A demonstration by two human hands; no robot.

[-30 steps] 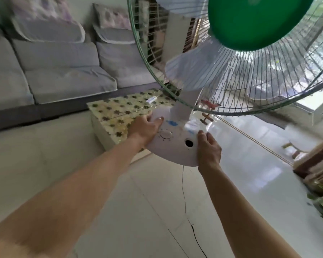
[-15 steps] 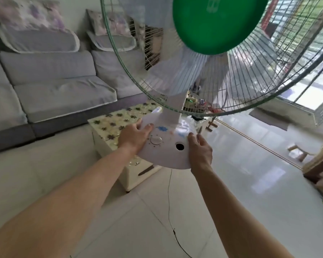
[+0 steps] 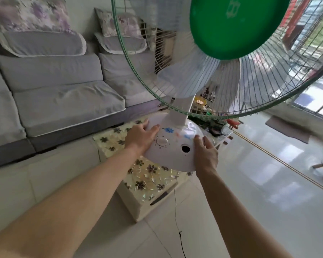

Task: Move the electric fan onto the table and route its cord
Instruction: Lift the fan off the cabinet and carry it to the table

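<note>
Two patterned cushions (image 3: 35, 17) lean along the back of one grey sofa (image 3: 50, 86). One low table (image 3: 149, 172) with a flowered top stands near it. The left hand (image 3: 141, 135) grips the left edge of the fan's base, fingers curled on top. One fan (image 3: 175, 146) is held above the table: white round base with a dial and a dark hole, white stem, pale blades, wire cage, green hub bearing an unreadable mark. The right hand (image 3: 206, 153) clasps the base's right edge. One thin black cord (image 3: 175, 207) hangs to the tiled floor (image 3: 250, 183).
</note>
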